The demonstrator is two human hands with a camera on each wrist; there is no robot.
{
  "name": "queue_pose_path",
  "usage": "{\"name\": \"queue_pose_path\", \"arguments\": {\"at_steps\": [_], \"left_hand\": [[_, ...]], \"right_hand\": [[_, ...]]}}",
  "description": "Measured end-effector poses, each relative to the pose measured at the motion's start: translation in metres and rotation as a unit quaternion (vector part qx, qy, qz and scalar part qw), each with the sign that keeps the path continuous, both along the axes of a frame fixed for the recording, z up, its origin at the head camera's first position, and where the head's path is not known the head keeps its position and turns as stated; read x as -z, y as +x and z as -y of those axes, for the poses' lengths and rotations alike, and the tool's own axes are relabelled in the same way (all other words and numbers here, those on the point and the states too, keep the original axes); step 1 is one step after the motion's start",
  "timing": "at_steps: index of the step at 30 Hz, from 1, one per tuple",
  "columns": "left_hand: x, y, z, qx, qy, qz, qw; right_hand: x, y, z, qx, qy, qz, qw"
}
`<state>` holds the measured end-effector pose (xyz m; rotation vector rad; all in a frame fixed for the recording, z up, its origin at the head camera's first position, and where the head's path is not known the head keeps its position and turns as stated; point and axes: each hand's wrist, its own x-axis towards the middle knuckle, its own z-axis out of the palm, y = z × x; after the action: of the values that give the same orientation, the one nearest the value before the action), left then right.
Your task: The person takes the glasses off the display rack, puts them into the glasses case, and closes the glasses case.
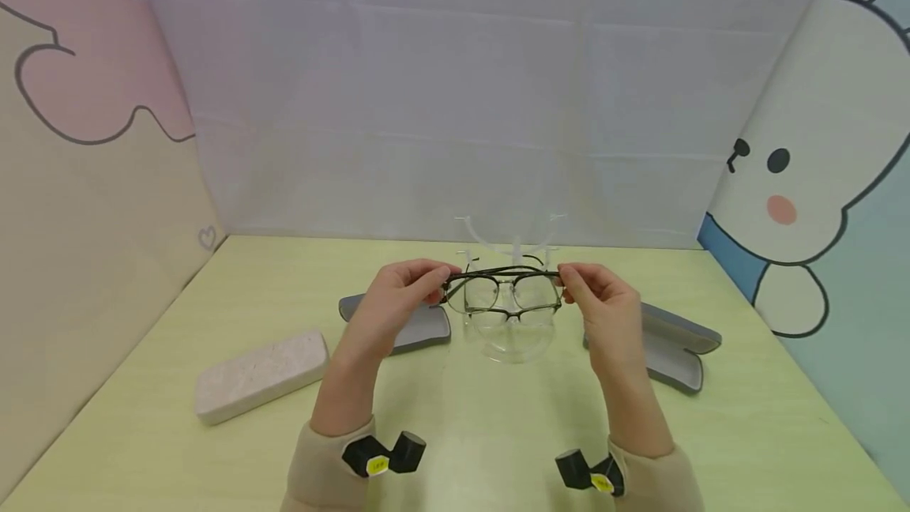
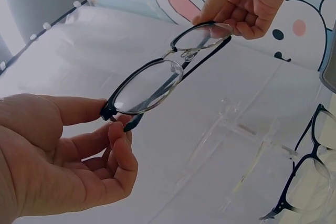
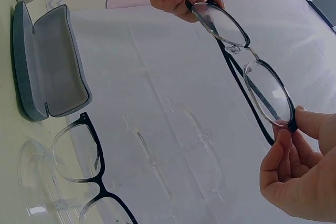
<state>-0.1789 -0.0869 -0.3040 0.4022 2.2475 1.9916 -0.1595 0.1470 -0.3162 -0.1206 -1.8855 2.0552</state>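
On the far left, a side wall [image 1: 107, 180] carries a pink cartoon shape with a small heart low down. A pale, speckled glasses case [image 1: 261, 376], its lid down, lies at a slant on the light yellow-green counter [image 1: 483, 433]. Next comes a grey glasses case [image 1: 424, 328], standing open and partly hidden by the left hand [image 1: 401, 291]. The fingers of that hand pinch one end of a pair of dark-topped glasses [image 2: 167, 55] at the hinge, thumb against the curled fingers.

The glasses are held up off the counter between both hands, lenses facing the person, with the temples folded behind them. Behind the held pair, a clear display stand [image 1: 517, 253] stands on the counter; a second pair of black-browed glasses [image 3: 100, 184] rests on it, lower than the held pair.

At the other end, the right hand [image 1: 604, 303] grips the opposite hinge in the same thumb-and-finger pinch. Beside its wrist, a second open grey case [image 1: 671, 358] lies angled on the counter. On the far right, a wall [image 1: 853, 275] shows a cartoon rabbit.
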Motion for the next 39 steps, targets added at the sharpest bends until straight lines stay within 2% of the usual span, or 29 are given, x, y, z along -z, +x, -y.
{"name": "queue_pose_path", "arguments": {"at_steps": [6,11,21,29,34,39], "left_hand": [[0.007,-0.002,0.004,-0.012,-0.020,0.008,0.9997],[0.012,-0.001,0.012,-0.032,-0.032,0.019,0.9988],[0.025,0.003,0.046,-0.055,-0.074,0.029,0.9953],[0.037,0.006,0.080,-0.082,-0.110,0.025,0.9902],[0.043,0.005,0.093,-0.094,-0.138,0.031,0.9854],[0.049,0.004,0.104,-0.101,-0.155,0.048,0.9815]], "right_hand": [[0.006,-0.003,0.004,0.001,0.033,0.010,0.999],[0.011,-0.006,0.011,-0.021,0.049,0.017,0.998],[0.027,-0.011,0.034,-0.097,0.053,0.019,0.994],[0.045,-0.014,0.057,-0.174,0.078,0.020,0.981],[0.052,-0.019,0.069,-0.167,0.096,0.013,0.981],[0.058,-0.025,0.080,-0.148,0.144,0.009,0.978]]}}
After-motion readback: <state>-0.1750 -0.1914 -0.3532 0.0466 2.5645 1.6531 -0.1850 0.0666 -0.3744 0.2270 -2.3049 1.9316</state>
